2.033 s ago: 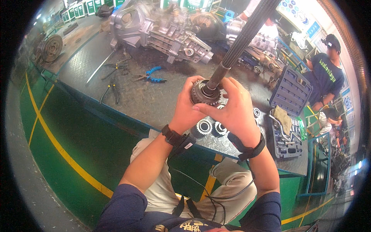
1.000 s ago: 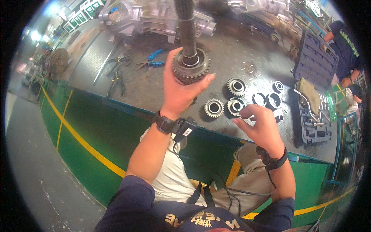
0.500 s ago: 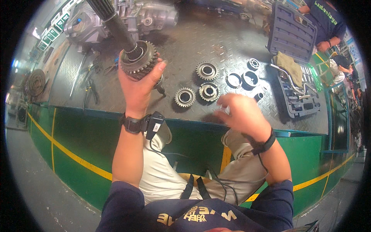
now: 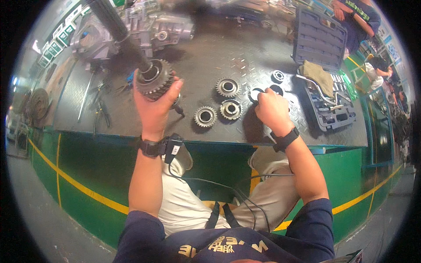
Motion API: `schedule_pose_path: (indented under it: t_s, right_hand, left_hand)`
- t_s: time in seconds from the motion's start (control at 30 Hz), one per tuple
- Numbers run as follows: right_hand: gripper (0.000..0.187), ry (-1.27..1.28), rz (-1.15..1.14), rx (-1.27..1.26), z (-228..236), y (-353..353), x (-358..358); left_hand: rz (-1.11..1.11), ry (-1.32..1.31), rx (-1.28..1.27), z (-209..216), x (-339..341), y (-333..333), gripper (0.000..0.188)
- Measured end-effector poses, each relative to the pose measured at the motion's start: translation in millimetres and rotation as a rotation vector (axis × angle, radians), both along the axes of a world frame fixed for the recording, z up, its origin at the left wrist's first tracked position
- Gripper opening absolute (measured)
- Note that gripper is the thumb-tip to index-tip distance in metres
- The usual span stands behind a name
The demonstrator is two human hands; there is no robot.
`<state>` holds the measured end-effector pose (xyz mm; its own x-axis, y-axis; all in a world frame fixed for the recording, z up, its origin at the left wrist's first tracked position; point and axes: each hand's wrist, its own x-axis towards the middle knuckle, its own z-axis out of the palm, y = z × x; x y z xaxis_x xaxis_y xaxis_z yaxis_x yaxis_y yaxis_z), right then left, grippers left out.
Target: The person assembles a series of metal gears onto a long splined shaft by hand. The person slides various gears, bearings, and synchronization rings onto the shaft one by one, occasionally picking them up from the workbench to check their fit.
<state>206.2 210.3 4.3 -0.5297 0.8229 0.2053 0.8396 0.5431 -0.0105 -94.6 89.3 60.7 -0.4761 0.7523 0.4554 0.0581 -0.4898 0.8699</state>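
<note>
Since half a second ago the right hand (image 4: pixel 272 109) has dropped from above the bench edge onto the plate and now rests knuckles-up over a flat ring (image 4: pixel 255 93) — whether its fingers pinch the ring cannot be told. The left hand (image 4: pixel 154 107) has stayed closed around the toothed gear (image 4: pixel 153 79) at the lower end of the long dark shaft (image 4: pixel 117 30), which runs up toward eleven o'clock.

Between the hands, three loose gears (image 4: pixel 222 105) lie flat on the bench, the nearest just beside the right hand at its nine o'clock. A small bearing ring (image 4: pixel 277 76) sits at the right hand's twelve o'clock.

The surface is a dark checker-plate bench top (image 4: pixel 245 48) on a green base (image 4: pixel 83 171) with a yellow stripe. A grey gearbox housing (image 4: pixel 144 24) stands at the far edge, pliers (image 4: pixel 105 94) at nine o'clock of the left hand. At two o'clock an open blue socket case (image 4: pixel 326 57) holds a folded cloth (image 4: pixel 318 74) — beyond it stands another person (image 4: pixel 357 17). Small green signs (image 4: pixel 55 50) line the far-left wall.
</note>
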Motion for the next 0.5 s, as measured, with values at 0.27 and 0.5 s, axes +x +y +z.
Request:
schedule_pose_path:
  t_s: [0.27, 0.5]
  right_hand:
    - [0.014, 0.39, 0.171, -0.272, 15, -6, 22]
    - [0.014, 1.465, 0.264, -1.445, 72, -21, 5]
  left_hand:
    - [-0.039, -0.035, 0.003, -3, 3, 6, 0.059]
    - [-0.061, 0.016, 0.042, 4, -6, 5, 0.063]
